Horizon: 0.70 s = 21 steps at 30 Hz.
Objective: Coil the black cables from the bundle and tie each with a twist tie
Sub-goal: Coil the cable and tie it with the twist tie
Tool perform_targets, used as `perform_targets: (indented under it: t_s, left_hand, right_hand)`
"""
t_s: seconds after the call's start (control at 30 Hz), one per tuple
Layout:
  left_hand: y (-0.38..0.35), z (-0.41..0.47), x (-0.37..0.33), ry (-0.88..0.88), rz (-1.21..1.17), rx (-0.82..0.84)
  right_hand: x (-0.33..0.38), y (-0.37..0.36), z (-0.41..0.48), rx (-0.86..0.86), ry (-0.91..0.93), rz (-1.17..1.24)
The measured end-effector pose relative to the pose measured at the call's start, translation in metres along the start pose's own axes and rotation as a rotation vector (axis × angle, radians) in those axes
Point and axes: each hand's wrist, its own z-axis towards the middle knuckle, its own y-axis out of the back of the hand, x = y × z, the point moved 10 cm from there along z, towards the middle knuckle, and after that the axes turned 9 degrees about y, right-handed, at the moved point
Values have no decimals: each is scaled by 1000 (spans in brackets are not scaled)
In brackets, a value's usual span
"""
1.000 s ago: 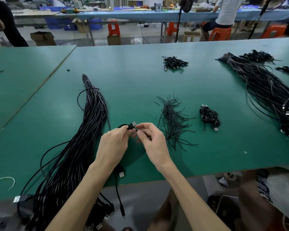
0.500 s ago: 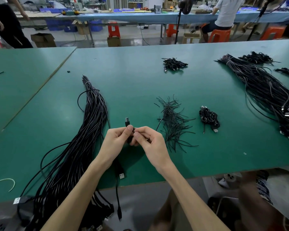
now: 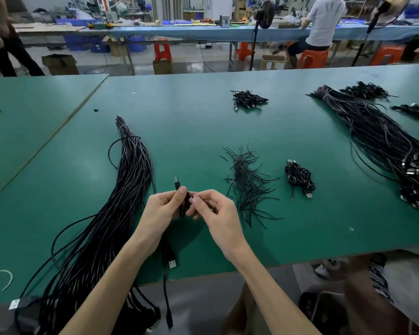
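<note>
— Which step are we on?

— We judge it to be the coiling of one cable (image 3: 183,205), or the very start of tying it. Our left hand (image 3: 161,210) grips the folded black strands upright above the table (image 3: 203,122). The thumb presses along them, and a plug tip pokes out on top. Our right hand (image 3: 217,211) has its fingers curled, thumb and forefinger pinching at the side of the strands. Whether a tie sits in that pinch we cannot tell.

— And the rest of it?

— A loose tail, seemingly the same cable, drops under our left wrist past the table edge, with a flat metal plug (image 3: 172,263) on it. The bundle (image 3: 124,194) lies just to our left, long and glossy, bound by a pale band at its far end.

— What do we need next?

— We need to gather that tail in and then wrap a tie. The twist ties (image 3: 248,187) lie just right of our hands, thin, wiry and kinked. A finished coil (image 3: 299,177) beyond them shows the shape we want: small and tight.
</note>
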Motion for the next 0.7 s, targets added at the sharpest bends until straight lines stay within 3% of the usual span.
perform_targets:
  t_s: [0.23,0.37,0.53,0.7]
  left_hand:
    - [-2,-1,-1,-43,20,17]
    - [5,1,2,-28,-35,-17]
    - [12,6,6,41,-437,16]
    - [16,9,4,120,-812,78]
  right_hand:
    - [3,6,-1,-48,11,20]
    - [-1,-6,-2,51,-20,-21]
    - [-5,-22,-5,199,-53,-181]
    - [-3,-22,-7,229,-60,-277]
